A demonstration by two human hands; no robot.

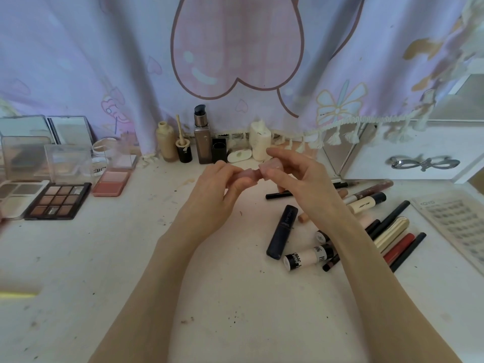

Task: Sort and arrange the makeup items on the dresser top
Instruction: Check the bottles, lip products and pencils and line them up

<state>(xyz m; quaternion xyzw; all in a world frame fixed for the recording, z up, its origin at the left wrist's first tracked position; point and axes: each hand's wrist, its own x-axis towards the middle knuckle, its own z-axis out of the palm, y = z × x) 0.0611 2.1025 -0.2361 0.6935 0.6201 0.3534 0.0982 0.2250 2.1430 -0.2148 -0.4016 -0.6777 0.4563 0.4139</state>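
Above the middle of the white dresser top (131, 258), both hands hold one small pink translucent item (255, 173). My left hand (220, 189) grips its left part and my right hand (293, 176) pinches its blocky right end, which may be a cap; fingers hide much of it. Bottles stand along the back: a beige bottle (166, 142), a brown pump bottle (202, 138) and a white bottle (259, 142). Palettes lie at the left: an eyeshadow palette (59, 201) and a pink blush palette (112, 182). Several tubes and pencils lie at the right, among them a dark blue tube (282, 231).
A lilac curtain with a pink heart (235, 48) hangs behind. A white drawer unit with a silver bow handle (424, 163) stands at the right. A lash card (455, 226) lies near the right edge. Clear boxes and mirrors (47, 142) sit at the back left.
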